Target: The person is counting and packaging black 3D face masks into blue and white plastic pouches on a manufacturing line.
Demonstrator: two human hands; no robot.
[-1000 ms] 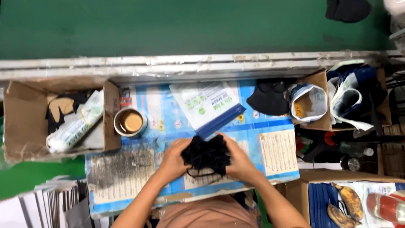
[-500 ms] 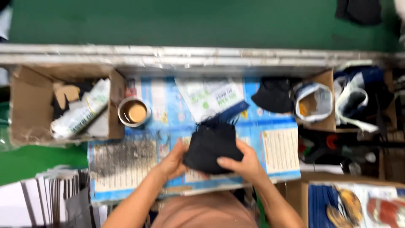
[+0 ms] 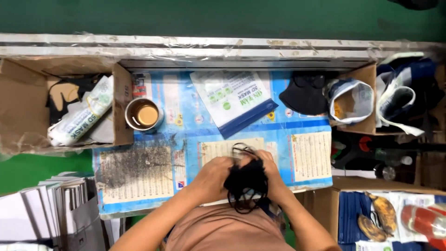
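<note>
Both hands hold a bundle of black face masks (image 3: 247, 182) with thin ear loops, close to my body at the near edge of the blue worktop (image 3: 186, 125). My left hand (image 3: 214, 173) grips its left side and my right hand (image 3: 268, 171) wraps its right side. A white and blue flat mask pouch (image 3: 232, 100) lies on the worktop beyond the hands. A separate pile of black masks (image 3: 304, 95) sits at the back right.
A roll of tape (image 3: 143, 115) stands left of the pouch. An open cardboard box (image 3: 28, 111) at left holds a packet of masks. Small boxes with plastic bags (image 3: 353, 102) are at right. White sheets (image 3: 46, 209) are stacked at lower left; bananas (image 3: 378, 216) at lower right.
The hands have drawn the black mask bundle toward my body, away from the pouch, and bunched it tighter. The view has shifted slightly.
</note>
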